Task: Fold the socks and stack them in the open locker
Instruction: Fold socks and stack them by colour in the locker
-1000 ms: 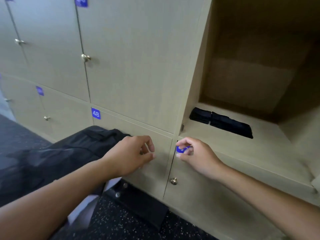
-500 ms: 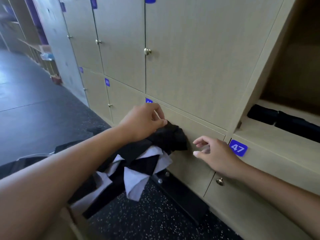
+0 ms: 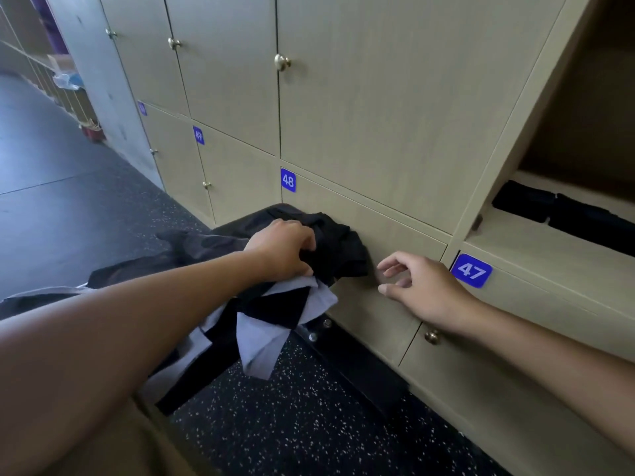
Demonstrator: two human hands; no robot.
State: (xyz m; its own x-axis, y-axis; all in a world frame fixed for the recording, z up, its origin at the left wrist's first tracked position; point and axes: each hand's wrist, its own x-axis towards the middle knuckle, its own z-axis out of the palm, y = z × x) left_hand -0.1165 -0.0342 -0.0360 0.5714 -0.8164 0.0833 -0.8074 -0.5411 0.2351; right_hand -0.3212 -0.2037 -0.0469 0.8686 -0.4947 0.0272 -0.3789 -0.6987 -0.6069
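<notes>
Two hands — left hand [image 3: 282, 248] gripping dark cloth [image 3: 338, 249], fingertips hidden; right hand [image 3: 421, 287] loosely curled, empty.

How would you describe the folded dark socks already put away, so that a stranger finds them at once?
Start at the wall of beige lockers and find the one open locker at far right, just above the blue 47 plate. On its shelf lie the folded dark socks in a flat row, unlike the loose pile under the left hand.

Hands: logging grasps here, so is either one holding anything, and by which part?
The left hand grips the black cloth by its bunched top, on the clothes pile. The right hand holds nothing, its fingers loosely curled beside that cloth.
</notes>
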